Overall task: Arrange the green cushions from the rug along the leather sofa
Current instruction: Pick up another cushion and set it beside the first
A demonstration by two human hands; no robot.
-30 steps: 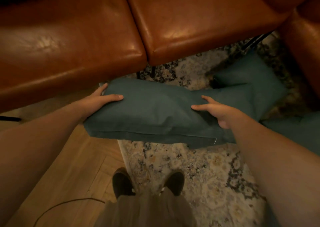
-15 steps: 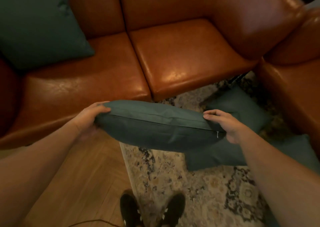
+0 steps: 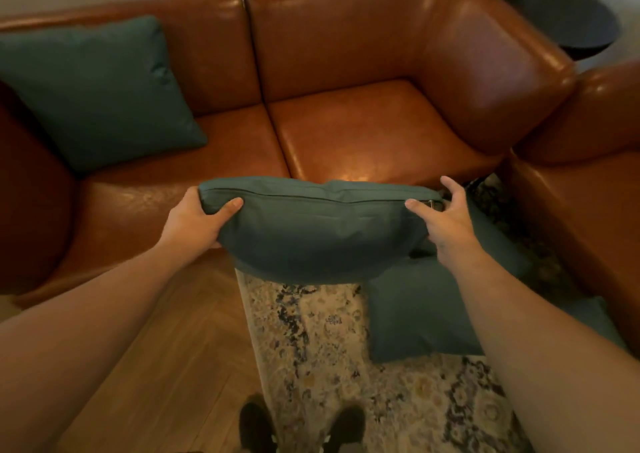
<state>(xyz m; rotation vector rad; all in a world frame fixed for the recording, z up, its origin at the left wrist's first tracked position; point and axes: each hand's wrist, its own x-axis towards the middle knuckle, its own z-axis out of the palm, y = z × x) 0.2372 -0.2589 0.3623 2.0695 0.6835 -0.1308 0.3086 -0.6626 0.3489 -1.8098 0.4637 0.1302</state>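
Held cushion [image 3: 318, 234] above rug cushions [image 3: 415, 314]

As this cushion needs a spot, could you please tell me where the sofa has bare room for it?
The right seat, between the centre seam and the corner backrest, is fully bare. The left seat is free only in front of the placed cushion. The rug beneath the held cushion and right hand is crowded with more green cushions.
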